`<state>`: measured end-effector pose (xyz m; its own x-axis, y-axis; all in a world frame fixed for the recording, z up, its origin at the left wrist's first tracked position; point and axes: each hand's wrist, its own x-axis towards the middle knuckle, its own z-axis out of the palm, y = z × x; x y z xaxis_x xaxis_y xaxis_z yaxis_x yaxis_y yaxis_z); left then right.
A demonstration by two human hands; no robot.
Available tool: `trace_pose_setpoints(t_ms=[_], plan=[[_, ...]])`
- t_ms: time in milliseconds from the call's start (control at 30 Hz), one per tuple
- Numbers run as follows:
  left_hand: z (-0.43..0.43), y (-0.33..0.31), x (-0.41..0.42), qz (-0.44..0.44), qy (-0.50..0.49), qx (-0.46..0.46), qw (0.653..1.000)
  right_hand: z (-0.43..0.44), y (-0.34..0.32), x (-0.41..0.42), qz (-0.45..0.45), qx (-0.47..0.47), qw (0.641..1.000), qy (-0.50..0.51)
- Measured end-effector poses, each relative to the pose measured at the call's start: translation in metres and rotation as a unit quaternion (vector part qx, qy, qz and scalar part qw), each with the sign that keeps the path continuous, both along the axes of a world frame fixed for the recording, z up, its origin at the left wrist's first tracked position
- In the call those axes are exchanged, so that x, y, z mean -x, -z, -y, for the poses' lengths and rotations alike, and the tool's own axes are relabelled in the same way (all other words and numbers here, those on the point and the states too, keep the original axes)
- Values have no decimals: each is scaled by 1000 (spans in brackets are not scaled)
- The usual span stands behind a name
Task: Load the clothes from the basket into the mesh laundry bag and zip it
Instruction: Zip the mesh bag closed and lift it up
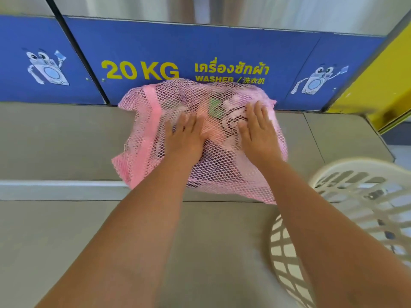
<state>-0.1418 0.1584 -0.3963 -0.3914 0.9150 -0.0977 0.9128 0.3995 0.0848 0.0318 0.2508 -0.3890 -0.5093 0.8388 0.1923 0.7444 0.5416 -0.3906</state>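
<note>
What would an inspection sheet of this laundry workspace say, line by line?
Surface: grey counter, carrying the pink mesh bag.
Job's things: pink mesh bag holds clothes, zip not visible; white basket at right, blurred.
Clutter: nothing seen.
Hands: left hand and right hand both flat, pressing on the bag.
Cables: nothing seen.
Surroundings: blue washer sign behind; yellow panel at right.
</note>
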Motion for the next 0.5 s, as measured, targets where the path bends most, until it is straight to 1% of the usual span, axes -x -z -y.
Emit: trace_pose_setpoints(t_ms=[67,200,267,500], plan=[[-1,10,7,-1,-25,15,1000,-5,8,6,13,7,1000,-27],[-4,26,17,10,-67,28,997,-4,25,17,115,5,993,2],[-3,30,20,24,-78,21,996,-8,27,24,146,-1,989,0],[1,23,23,53,-69,-5,996,-10,23,28,193,-14,981,17]])
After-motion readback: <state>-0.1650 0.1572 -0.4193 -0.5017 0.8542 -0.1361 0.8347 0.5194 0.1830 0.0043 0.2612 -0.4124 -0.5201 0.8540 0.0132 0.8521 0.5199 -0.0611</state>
